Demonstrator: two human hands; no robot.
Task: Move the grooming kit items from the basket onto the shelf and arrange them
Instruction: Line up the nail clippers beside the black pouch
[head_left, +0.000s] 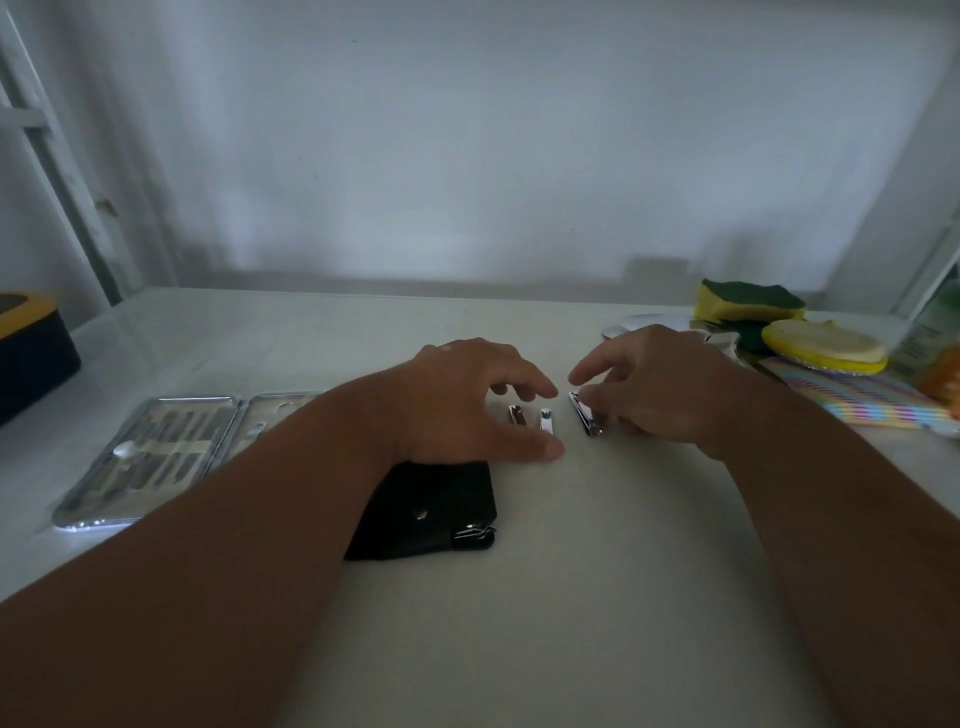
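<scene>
On the white shelf (571, 545) lie three small metal nail clippers in a row: one (516, 414) on the left, a middle one (546, 419), and a larger one (586, 414) on the right. My right hand (660, 384) pinches the larger clipper at its near end. My left hand (467, 400) hovers over the two smaller clippers with fingers spread, holding nothing. A black snap pouch (431, 512) lies under my left wrist. An open silver manicure case (156, 457) with tools lies at the left.
Sponges in yellow and green (748, 304) and a round yellow one (826, 345) sit at the back right beside a striped packet (857, 397) and a bottle (930, 332). A dark box with a yellow rim (31, 353) stands at the far left. The wall is close behind.
</scene>
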